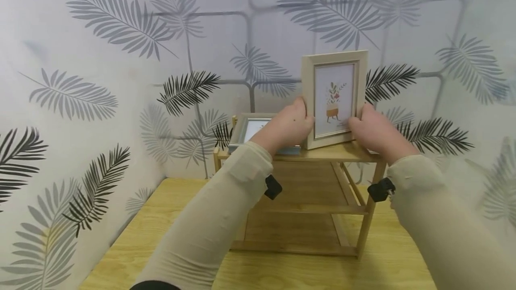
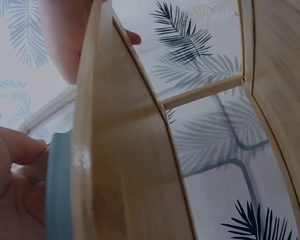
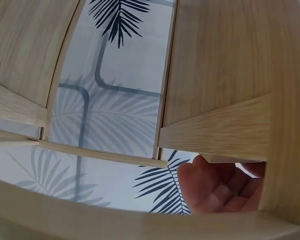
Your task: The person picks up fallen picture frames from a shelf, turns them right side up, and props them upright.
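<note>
The left hand (image 1: 288, 125) and right hand (image 1: 372, 131) grip opposite side edges of the upright picture frame (image 1: 334, 97), fingers curled round it; its long axis stands vertical on the shelf top (image 1: 322, 153).

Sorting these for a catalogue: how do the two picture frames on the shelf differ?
The light wooden frame stands upright, held at its sides by the left hand and right hand; the blue-grey frame lies tilted back behind the left hand, ungripped. The wooden frame's plant print shows plainly; the blue-grey frame's picture is mostly hidden. Both rest on the top of the wooden shelf.
</note>
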A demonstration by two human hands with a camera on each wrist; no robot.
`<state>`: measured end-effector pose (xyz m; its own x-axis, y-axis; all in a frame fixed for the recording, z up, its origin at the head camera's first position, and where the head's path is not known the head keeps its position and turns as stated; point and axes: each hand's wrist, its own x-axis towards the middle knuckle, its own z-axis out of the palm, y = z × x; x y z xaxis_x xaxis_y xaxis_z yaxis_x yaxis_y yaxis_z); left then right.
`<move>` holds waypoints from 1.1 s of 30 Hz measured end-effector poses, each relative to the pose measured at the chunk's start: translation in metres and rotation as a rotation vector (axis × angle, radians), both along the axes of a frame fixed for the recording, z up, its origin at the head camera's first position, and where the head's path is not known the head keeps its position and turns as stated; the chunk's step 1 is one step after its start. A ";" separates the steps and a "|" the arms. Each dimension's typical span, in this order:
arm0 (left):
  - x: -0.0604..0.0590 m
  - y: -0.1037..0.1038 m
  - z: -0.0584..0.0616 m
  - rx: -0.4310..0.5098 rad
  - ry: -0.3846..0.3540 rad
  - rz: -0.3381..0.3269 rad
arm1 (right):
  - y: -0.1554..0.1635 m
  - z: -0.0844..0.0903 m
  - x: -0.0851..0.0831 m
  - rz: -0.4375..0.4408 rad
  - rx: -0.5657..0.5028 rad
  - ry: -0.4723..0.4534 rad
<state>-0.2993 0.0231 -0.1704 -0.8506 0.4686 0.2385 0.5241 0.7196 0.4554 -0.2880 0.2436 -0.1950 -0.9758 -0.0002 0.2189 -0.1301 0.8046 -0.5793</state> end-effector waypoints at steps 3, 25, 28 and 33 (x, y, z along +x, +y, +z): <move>-0.002 -0.002 0.001 -0.017 0.008 -0.005 | 0.000 -0.001 0.001 0.011 -0.017 0.004; -0.013 -0.004 -0.015 0.004 -0.004 0.034 | 0.003 -0.008 0.005 -0.051 -0.039 0.098; -0.014 -0.004 -0.016 0.001 0.005 0.037 | 0.003 -0.008 0.005 -0.064 -0.041 0.092; -0.013 -0.004 -0.016 0.007 -0.008 0.034 | 0.003 -0.009 0.006 -0.081 -0.069 0.074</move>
